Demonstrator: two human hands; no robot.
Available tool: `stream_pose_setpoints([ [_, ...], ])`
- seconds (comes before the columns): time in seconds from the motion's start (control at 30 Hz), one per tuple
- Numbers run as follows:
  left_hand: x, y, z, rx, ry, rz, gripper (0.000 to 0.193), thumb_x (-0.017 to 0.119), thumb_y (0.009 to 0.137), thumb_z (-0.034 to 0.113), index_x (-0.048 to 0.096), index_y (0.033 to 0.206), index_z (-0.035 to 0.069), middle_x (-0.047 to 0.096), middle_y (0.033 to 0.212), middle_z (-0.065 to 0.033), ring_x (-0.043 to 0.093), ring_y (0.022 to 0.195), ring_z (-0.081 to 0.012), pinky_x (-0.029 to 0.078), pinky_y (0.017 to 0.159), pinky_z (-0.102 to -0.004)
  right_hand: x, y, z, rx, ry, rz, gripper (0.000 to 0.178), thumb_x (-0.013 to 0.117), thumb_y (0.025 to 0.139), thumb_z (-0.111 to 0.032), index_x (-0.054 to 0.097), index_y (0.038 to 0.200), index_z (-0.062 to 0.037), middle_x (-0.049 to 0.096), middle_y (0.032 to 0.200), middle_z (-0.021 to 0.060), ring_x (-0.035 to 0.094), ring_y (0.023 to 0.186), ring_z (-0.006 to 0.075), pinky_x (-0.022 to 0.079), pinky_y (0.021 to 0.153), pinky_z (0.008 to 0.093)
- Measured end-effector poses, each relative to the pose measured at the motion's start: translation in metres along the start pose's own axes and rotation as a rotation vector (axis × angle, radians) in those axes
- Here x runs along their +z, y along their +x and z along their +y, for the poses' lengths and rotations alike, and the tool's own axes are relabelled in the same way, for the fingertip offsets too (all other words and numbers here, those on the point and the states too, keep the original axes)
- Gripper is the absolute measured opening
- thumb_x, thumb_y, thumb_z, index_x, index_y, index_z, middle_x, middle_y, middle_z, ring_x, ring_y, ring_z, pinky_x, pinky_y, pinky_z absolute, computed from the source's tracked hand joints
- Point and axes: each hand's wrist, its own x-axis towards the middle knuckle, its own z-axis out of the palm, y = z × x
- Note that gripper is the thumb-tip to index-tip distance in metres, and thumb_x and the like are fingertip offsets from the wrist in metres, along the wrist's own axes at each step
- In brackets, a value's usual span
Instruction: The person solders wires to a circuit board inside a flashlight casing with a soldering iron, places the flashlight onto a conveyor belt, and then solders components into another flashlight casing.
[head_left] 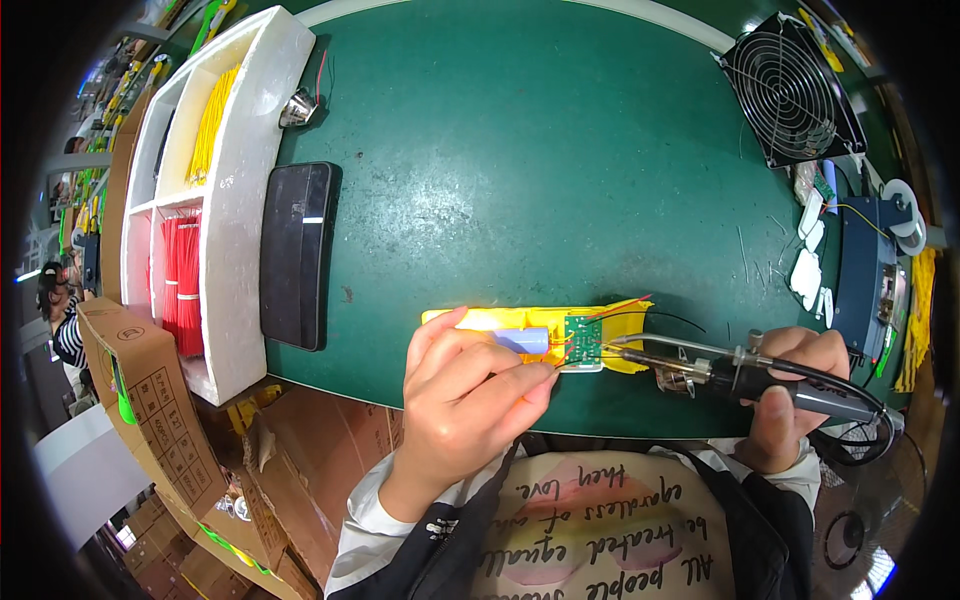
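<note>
A yellow plastic housing (pixel 480 318) lies near the front edge of the green table. In it sit a blue cylindrical battery (pixel 524 340) and a small green circuit board (pixel 584 340), with thin red and black wires running off to the right. My left hand (pixel 465 390) rests over the housing's left part, its thumb and forefinger pinched on a thin red wire (pixel 567 357) at the board's edge. My right hand (pixel 795 385) grips a soldering iron (pixel 745 380) with a metal feed tube along it. The iron's tip reaches the board's right side.
On the left stand a white foam box (pixel 232 190) of yellow and red wires, a black tray-like case (pixel 298 255) and a cardboard box (pixel 160 400). A black fan (pixel 790 90), white plastic pieces (pixel 806 270) and a dark blue soldering station (pixel 865 260) with a wire spool line the right.
</note>
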Motion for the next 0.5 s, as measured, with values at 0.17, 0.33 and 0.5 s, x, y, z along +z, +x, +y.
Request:
stream_pose_setpoints([
  [0.17, 0.000, 0.001, 0.001, 0.012, 0.004, -0.009, 0.018, 0.068, 0.052, 0.006, 0.060, 0.066, 0.012, 0.051, 0.064, 0.0040, 0.049, 0.063, -0.0131, 0.039, 0.077, -0.0387, -0.002, 0.008, -0.004, -0.047, 0.030, 0.082, 0.030, 0.061, 0.068, -0.018, 0.038, 0.077, -0.0013, 0.049, 0.061, 0.0101, 0.042, 0.046, 0.0087, 0.035, 0.042, 0.0182],
  [0.33, 0.000, -0.001, 0.001, 0.018, 0.006, 0.000, 0.017, 0.068, 0.052, 0.006, 0.060, 0.066, 0.012, 0.051, 0.064, 0.0039, 0.049, 0.062, -0.0132, 0.039, 0.077, -0.0388, -0.003, 0.011, -0.006, -0.057, -0.023, 0.183, 0.032, 0.061, 0.069, -0.023, 0.038, 0.077, -0.0019, 0.048, 0.060, 0.0105, 0.041, 0.043, 0.0069, 0.034, 0.039, 0.0163],
  [0.5, 0.001, 0.000, -0.001, 0.011, -0.001, 0.014, 0.015, 0.067, 0.050, 0.004, 0.061, 0.062, 0.011, 0.052, 0.060, 0.0026, 0.050, 0.061, -0.0137, 0.041, 0.077, -0.0394, -0.004, 0.017, -0.003, -0.077, -0.019, 0.219, 0.029, 0.059, 0.070, -0.022, 0.039, 0.076, -0.0018, 0.048, 0.060, 0.0102, 0.040, 0.040, 0.0062, 0.034, 0.038, 0.0155],
])
